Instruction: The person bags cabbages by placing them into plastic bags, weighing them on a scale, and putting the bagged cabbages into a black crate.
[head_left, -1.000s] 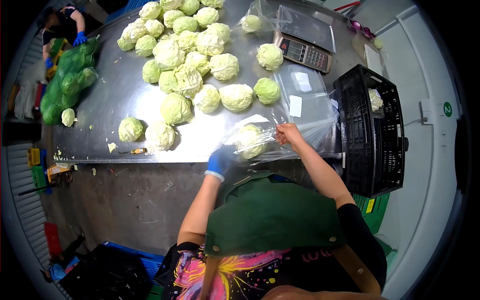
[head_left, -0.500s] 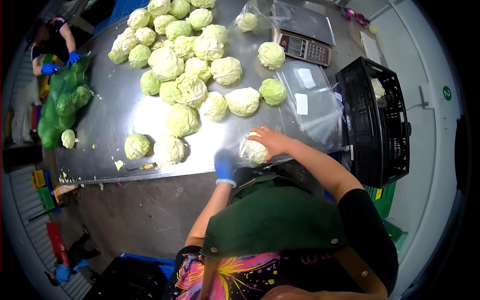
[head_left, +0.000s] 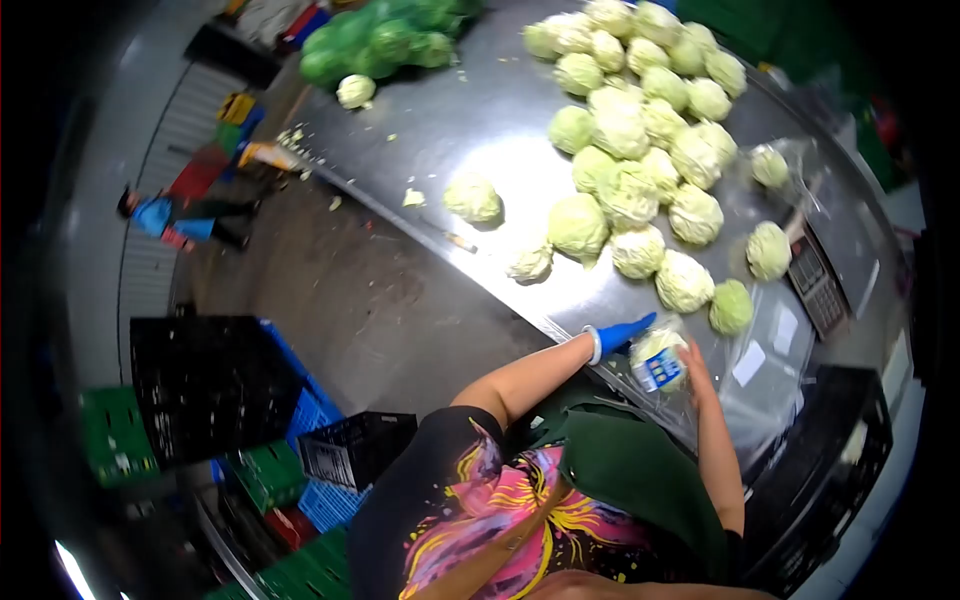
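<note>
A cabbage in a clear plastic bag [head_left: 655,348], with a blue and white label on its near side, is at the table's front edge. My right hand [head_left: 698,374], bare, grips its right side with the fingers curved around it. On the other side my left hand [head_left: 622,333], in a blue glove, lies alongside the bag with its fingers stretched out. Just beyond, a pale cabbage [head_left: 685,281] and a greener cabbage [head_left: 731,306] rest on the metal table. Flat clear bags [head_left: 750,400] with white labels lie to the right of my right hand.
Many loose cabbages [head_left: 620,125] cover the table's far part. A scale [head_left: 822,285] stands at right, above a black crate [head_left: 825,470]. A green net sack [head_left: 390,45] holds more cabbages. A knife [head_left: 461,242] lies near the edge. Crates [head_left: 215,390] and a person [head_left: 185,217] are at left.
The view has swung round, bringing crates at left into sight. The bagged cabbage now shows its blue label. My left hand has come beside the bag; my right hand has shifted to its right side.
</note>
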